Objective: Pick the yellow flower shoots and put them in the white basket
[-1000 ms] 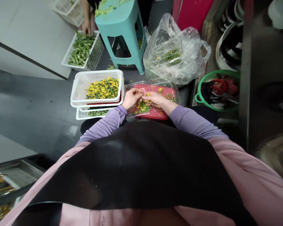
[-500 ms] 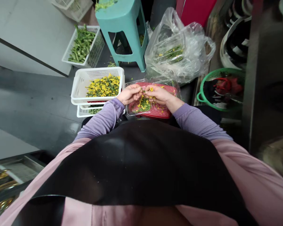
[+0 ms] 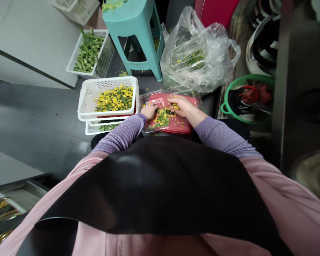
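Note:
A clear plastic container lies open over a red surface, with green stems and yellow flowers in its left part. My left hand is at the container's left side, its fingers bent over the stems; what they grip, if anything, is too small to tell. Over the middle, my right hand is closed on small yellow flowers. Left of my hands, a white basket holds a heap of yellow flowers with green stems.
Beyond the container are a teal stool and a clear plastic bag with a lidded box on it. A green basin stands at the right. Another white basket holds green stalks.
My left hand has moved down and left, away from my right hand, to the container's left part. My right hand stays close to its earlier place. The view has shifted slightly.

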{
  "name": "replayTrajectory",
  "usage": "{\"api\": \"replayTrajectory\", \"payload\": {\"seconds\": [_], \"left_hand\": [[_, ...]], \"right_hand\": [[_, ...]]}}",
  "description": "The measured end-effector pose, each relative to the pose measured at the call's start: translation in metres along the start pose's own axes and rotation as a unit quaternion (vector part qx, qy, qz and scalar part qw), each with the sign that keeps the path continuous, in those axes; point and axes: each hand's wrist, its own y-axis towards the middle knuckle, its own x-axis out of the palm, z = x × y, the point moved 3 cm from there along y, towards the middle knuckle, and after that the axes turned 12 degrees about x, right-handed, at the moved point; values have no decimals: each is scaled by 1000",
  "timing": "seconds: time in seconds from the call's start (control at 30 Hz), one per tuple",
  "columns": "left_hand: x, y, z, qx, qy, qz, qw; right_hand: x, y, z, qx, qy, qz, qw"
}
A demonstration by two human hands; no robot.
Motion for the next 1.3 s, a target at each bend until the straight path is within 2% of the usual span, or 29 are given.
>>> {"api": "replayTrajectory", "payload": {"seconds": [0.07,0.13,0.23,0.37,0.47,0.53,0.67,0.7,0.77,0.83,0.93,1.13,1.3], "left_hand": [[0,6,-2,7,-37,15,999],[-8,5,-1,-6,-91,53,994],[-26,-9,10,-60,-247,104,962],[-42,-32,38,-75,-473,85,874],[-46,-42,55,-50,-562,60,823],[-48,-46,60,-44,-626,60,776],[-51,-52,63,-65,-757,80,645],[-51,-53,63,-74,-775,83,622],[-49,-54,64,-90,-794,85,595],[-46,-54,64,-92,-801,84,586],[-44,-53,66,-83,-799,86,590],[-47,-56,66,-89,-750,84,649],[-44,-57,62,-54,-726,68,682]], "right_hand": [[1,0,1,3,-13,3,1000],[0,2,3,5,-32,10,999],[-2,7,8,-4,-92,42,995],[1,13,16,-33,-149,64,986],[6,15,19,-39,-123,29,991],[9,15,19,-30,-95,-3,995],[8,18,22,-20,-46,-3,999],[8,18,22,-24,-37,3,999],[8,17,22,-35,-20,6,999],[8,16,21,-43,-7,3,999],[9,15,19,-42,-7,2,999],[9,16,20,-30,-17,-13,999],[11,10,20,0,-25,-53,998]]}}
